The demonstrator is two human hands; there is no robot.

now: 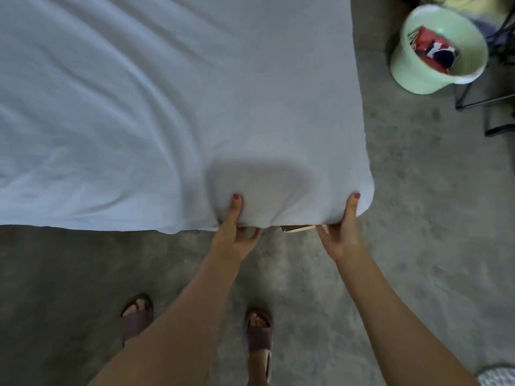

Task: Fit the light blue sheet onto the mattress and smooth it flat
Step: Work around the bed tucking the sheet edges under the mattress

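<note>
Two feet in dark sandals (259,334) stand on the grey floor (418,218) at 6 o'clock. Above them, the left hand (232,234) and right hand (344,232) grip the near edge of the light blue sheet (167,107), thumbs on top, fingers curled beneath. The sheet covers the mattress, wrinkled toward 9 o'clock. A green bucket (434,51) sits at 2 o'clock.

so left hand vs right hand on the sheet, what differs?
The left hand grips the sheet edge inboard, amid wrinkles; the right hand grips at the corner, where the fabric is smoother. The left fingers curl under the hem; the right fingers spread straighter. Both thumbs press on top.
</note>
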